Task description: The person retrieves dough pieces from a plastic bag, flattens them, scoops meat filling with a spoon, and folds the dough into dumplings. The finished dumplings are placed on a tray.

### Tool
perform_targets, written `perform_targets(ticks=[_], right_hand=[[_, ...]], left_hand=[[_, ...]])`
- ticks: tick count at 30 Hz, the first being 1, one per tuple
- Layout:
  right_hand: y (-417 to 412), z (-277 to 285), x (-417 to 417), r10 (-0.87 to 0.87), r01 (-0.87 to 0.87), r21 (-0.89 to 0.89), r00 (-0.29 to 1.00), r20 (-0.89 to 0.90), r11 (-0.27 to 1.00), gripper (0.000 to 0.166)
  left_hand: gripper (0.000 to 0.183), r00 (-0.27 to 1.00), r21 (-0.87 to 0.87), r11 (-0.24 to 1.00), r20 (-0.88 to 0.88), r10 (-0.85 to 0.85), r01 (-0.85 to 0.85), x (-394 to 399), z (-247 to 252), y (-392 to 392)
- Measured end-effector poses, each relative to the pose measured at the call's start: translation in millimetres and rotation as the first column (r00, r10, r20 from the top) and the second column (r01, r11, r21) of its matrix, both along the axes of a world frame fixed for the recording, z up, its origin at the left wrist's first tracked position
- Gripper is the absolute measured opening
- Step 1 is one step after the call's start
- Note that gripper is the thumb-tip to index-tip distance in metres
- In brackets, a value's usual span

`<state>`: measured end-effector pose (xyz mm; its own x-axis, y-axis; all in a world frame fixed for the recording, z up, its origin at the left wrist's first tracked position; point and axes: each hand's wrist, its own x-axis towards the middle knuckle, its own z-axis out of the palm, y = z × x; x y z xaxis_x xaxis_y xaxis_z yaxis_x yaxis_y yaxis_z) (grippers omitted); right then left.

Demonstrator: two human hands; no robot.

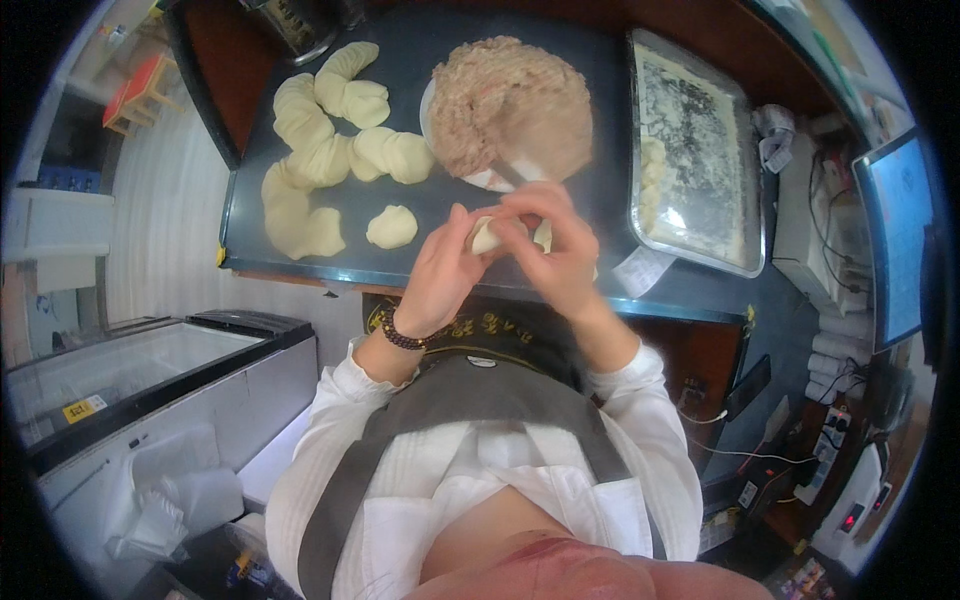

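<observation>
Between both hands, above the near edge of the dark counter, is a dough wrapper (486, 235), folded and partly covered by fingers. My left hand (448, 259) supports it from the left, and my right hand (556, 244) pinches it from the right. Another bit of pale dough (543, 234) shows by the right fingers; whether it is the same piece I cannot tell. Just beyond the hands, a mound of minced meat filling (510, 105) fills a white dish, with a flat utensil (508, 174) at its near side. A single round wrapper (392, 227) lies left of my left hand.
Overlapping rows of dough wrappers (300, 142) curve across the counter's left part. At the right stands a floured metal tray (739, 187) with small dumplings (651, 184) along its left side. A paper slip (643, 271) lies by its near corner. A monitor (896, 240) stands far right.
</observation>
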<state>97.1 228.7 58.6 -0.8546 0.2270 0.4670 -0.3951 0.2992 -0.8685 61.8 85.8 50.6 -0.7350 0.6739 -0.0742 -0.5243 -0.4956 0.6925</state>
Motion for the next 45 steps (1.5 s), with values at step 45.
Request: perform_targets(ticks=[45], right_hand=[[-2.6, 15.6, 13.4, -0.190, 0.198, 0.162, 0.980, -0.062, 0.967, 0.010]], left_hand=[[0.075, 0.955, 0.174, 0.978, 0.250, -0.160, 0.118, -1.6, 0.1, -16.2]])
